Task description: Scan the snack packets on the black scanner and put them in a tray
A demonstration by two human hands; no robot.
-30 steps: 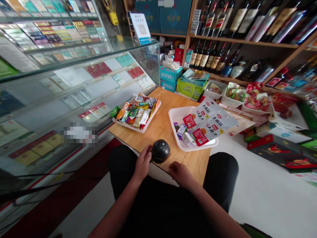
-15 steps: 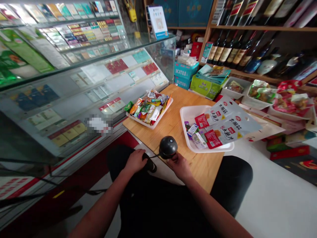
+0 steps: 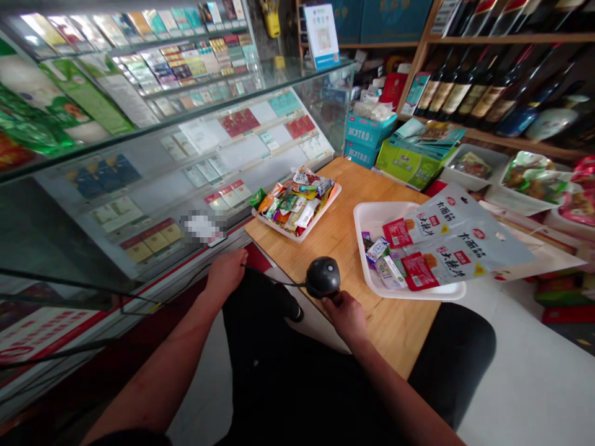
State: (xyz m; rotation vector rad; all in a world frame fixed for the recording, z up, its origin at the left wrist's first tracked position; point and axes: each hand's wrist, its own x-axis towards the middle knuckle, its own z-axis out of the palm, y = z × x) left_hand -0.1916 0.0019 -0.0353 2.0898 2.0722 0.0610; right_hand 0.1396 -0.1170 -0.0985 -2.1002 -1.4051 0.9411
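Observation:
My right hand point(image 3: 348, 316) is closed around the handle of a black barcode scanner point(image 3: 323, 277), whose rounded head is over the near edge of the wooden table. From the scanner a thin black cable point(image 3: 283, 284) runs left to my left hand point(image 3: 227, 272). The fingers of that hand are closed on the cable above my left knee. Right of the scanner is a white tray point(image 3: 361, 232) with small snack packs and two large grey-and-red snack bags point(image 3: 446, 217). Farther back, another white tray point(image 3: 297, 237) is heaped with small wrapped snacks.
The wooden table point(image 3: 274, 248) stands against a glass display counter point(image 3: 204, 105) with small boxes inside. Behind it are teal cartons point(image 3: 369, 127), a green box point(image 3: 409, 161) and shelved bottles point(image 3: 458, 99). Bins of bagged goods point(image 3: 534, 176) line the right.
My left hand has moved left and up, away from the scanner, and more cable stretches between them. My right hand keeps hold of the scanner. The view has shifted to the left.

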